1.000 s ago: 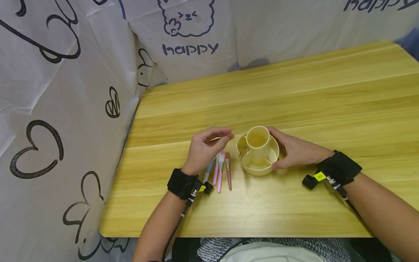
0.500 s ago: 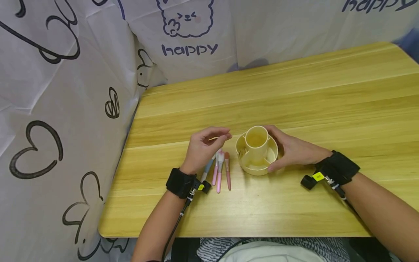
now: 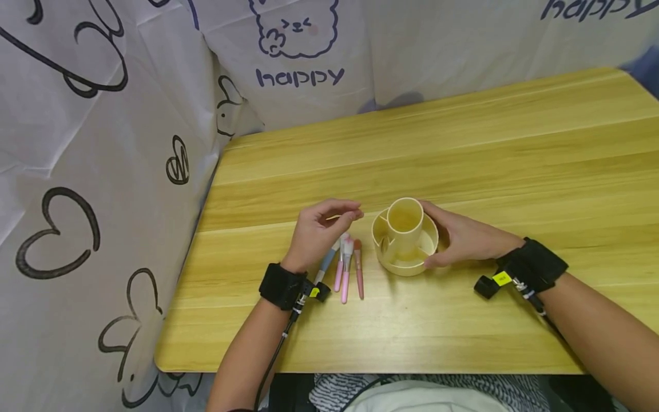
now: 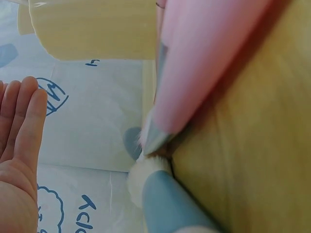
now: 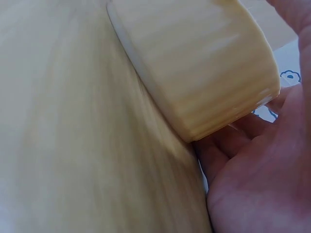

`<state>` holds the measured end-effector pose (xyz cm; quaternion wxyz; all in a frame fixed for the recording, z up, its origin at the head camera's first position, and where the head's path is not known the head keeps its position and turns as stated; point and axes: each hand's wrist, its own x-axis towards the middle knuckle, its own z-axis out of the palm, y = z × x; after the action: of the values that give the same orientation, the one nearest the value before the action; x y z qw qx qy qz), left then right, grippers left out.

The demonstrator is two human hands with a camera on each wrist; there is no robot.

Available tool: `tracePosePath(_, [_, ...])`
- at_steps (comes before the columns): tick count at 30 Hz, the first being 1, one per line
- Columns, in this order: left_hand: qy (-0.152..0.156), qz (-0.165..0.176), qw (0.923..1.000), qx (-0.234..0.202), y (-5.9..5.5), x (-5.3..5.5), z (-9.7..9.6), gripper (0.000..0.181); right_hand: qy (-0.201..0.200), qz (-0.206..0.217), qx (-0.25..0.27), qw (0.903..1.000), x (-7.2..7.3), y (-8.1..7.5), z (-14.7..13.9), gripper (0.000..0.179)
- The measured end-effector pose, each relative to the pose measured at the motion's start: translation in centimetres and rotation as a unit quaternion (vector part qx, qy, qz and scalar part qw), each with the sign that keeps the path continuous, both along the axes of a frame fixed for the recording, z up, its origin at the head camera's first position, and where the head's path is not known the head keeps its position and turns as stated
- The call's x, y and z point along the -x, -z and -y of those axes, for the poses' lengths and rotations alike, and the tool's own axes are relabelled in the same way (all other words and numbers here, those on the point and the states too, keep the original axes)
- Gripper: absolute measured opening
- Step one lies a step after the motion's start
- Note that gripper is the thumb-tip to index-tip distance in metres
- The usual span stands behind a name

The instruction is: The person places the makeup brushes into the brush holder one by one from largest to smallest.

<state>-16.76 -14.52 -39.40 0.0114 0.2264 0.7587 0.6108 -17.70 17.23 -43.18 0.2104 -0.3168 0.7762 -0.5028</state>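
Note:
A pale yellow makeup brush holder (image 3: 404,269) stands upright on the table, a tall round cup rising inside its divided outer ring. My right hand (image 3: 465,236) grips its right side, thumb at the near rim and fingers round the far side; the right wrist view shows fingers curving behind the ribbed wall (image 5: 199,63). To the holder's left, my left hand (image 3: 319,232) hovers with relaxed fingers and holds nothing. Below that hand lie several makeup brushes: pink ones (image 3: 345,286), a blue one (image 3: 326,263) partly hidden by the left wrist, and a reddish-brown one (image 3: 359,272).
The wood-grain table (image 3: 437,332) extends far to the right and back. White cloth with cartoon drawings (image 3: 309,86) hangs behind it and along its left side. Each wrist wears a black strap (image 3: 535,264) with a small camera and cable.
My left hand has drifted slightly left, away from the holder. My right hand keeps its grip, and the holder and brushes stay where they were.

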Motion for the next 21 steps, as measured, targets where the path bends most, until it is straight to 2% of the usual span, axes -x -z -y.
tracePosePath(10, [0.009, 0.000, 1.0000, -0.003, 0.01, 0.05, -0.06, 0.024, 0.006, 0.028, 0.003, 0.9996, -0.22, -0.14, 0.27, 0.111])
tracePosePath(21, [0.010, 0.003, 0.9999, 0.005, 0.12, 0.07, -0.07, 0.025, -0.003, 0.020, -0.006, 0.9998, 0.00, 0.06, 0.04, 0.108])
